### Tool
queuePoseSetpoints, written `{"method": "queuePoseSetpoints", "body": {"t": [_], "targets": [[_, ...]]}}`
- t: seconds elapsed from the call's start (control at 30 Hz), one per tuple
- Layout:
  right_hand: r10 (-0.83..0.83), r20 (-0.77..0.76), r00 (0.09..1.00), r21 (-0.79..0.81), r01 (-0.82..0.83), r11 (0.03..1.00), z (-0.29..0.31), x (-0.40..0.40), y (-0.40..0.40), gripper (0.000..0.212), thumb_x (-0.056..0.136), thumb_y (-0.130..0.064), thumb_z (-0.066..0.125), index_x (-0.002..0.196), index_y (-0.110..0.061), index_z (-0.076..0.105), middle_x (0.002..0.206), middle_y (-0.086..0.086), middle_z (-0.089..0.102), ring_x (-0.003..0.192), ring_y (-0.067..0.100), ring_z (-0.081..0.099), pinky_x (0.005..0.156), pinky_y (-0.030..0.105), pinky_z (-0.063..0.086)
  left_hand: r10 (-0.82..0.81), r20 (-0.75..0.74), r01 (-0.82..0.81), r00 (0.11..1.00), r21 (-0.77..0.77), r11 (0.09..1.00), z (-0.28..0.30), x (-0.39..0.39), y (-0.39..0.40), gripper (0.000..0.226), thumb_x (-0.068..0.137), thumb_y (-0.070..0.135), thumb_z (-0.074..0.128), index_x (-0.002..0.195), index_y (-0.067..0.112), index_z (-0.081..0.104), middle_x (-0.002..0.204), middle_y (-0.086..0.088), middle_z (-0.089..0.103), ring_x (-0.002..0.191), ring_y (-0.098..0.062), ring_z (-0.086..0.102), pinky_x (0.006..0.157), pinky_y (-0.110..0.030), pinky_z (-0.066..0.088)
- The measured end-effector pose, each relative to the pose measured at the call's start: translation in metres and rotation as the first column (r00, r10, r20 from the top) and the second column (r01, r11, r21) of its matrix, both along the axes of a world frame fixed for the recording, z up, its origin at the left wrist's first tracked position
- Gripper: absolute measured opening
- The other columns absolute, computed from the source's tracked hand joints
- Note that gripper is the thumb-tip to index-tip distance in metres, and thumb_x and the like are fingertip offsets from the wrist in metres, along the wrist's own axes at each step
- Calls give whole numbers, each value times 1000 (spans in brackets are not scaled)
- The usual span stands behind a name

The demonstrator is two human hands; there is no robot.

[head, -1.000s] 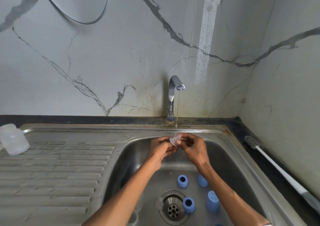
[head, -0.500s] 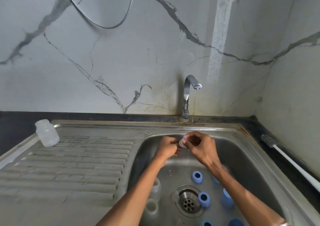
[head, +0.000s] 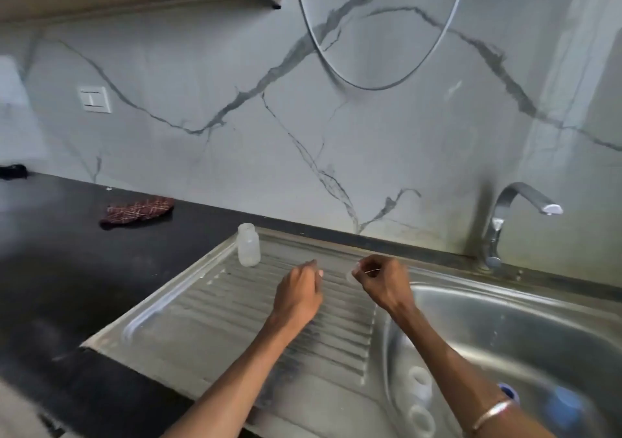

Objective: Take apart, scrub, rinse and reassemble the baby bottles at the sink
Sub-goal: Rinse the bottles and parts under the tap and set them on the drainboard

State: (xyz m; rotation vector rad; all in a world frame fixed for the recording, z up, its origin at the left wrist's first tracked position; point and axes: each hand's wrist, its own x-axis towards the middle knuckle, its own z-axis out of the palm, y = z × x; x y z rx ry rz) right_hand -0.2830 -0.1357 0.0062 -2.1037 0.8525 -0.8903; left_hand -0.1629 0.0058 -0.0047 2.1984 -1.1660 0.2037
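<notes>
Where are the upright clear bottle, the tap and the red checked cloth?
clear bottle (head: 249,246), head view, on its body.
tap (head: 520,193), head view, on the curved spout.
red checked cloth (head: 138,210), head view, on its middle.

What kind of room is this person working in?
Most likely a home kitchen: a steel sink with a ridged drainboard, a tap on a marble-look wall, and a dark countertop.

Drainboard (head: 208,330) open — bottle (head: 249,244) at back
</notes>
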Motion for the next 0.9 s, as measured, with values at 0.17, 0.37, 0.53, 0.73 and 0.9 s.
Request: {"method": "queuePoseSetpoints", "body": {"t": [0.17, 0.37, 0.53, 0.73, 0.9], "targets": [[53, -53, 997, 25, -52, 998, -2, 79, 23, 6, 83, -23, 78, 84, -19, 74, 80, -5, 73, 75, 7, 68, 73, 18, 47, 138, -41, -135, 990, 74, 988, -5, 66, 51, 28, 106, 30, 38, 104, 11, 58, 99, -13, 66, 93, -34, 64, 72, -38, 47], [132, -87, 987, 40, -129, 991, -10, 144, 42, 7, 82, -16, 78, 80, -16, 72, 79, -2, 73, 72, 9, 67, 61, 7, 43, 161, -51, -155, 986, 108, 982, -6, 107, 77, 32, 106, 29, 39, 122, 11, 59, 112, -14, 65, 103, -35, 62, 75, -36, 40], [143, -126, 982, 25, -141, 990, -26, 168, 44, 4, 84, -15, 77, 85, -16, 73, 81, -2, 71, 73, 8, 66, 53, -1, 39, 146, -41, -137, 988, 164, 977, -9, 116, 77, 32, 106, 31, 38, 117, 12, 62, 107, -14, 64, 99, -35, 62, 74, -38, 45], [155, -122, 980, 22, -154, 988, -35, 179, 43, 9, 87, -20, 74, 95, -15, 73, 83, -5, 68, 76, 9, 64, 70, 18, 44, 136, -39, -124, 990, 217, 968, -13, 118, 72, 31, 106, 29, 40, 112, 12, 64, 105, -14, 64, 98, -35, 62, 79, -42, 51], [175, -126, 976, 53, -170, 984, -29, 161, 30, 17, 84, -20, 78, 99, -21, 71, 87, -4, 70, 77, 11, 67, 76, 27, 52, 107, -39, -98, 994, 182, 978, -14, 106, 62, 28, 104, 30, 42, 100, 11, 63, 96, -13, 65, 90, -34, 63, 72, -42, 51]]}}
